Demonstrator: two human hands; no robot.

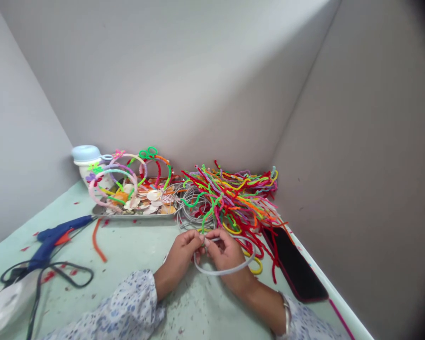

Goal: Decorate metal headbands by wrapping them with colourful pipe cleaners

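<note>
My left hand (182, 252) and my right hand (229, 257) meet above the table, thumbs and fingers pinched together. A pale grey headband (226, 272) curves out from the fingertips and loops across my right wrist. From the same pinch rises a fuzzy green pipe cleaner (203, 221), close to the band's end. My fingers cover the spot where the two meet, so I cannot tell how they are joined. Just beyond lie bare metal headbands (194, 218) and a large heap of coloured pipe cleaners (233, 193).
At the back left, a metal tray (138, 216) holds shells and finished wrapped headbands (111, 172). Behind it stands a white jar with a blue lid (87, 153). A blue glue gun (51, 238) with its black cord lies left. A phone (297, 267) rests near the right edge.
</note>
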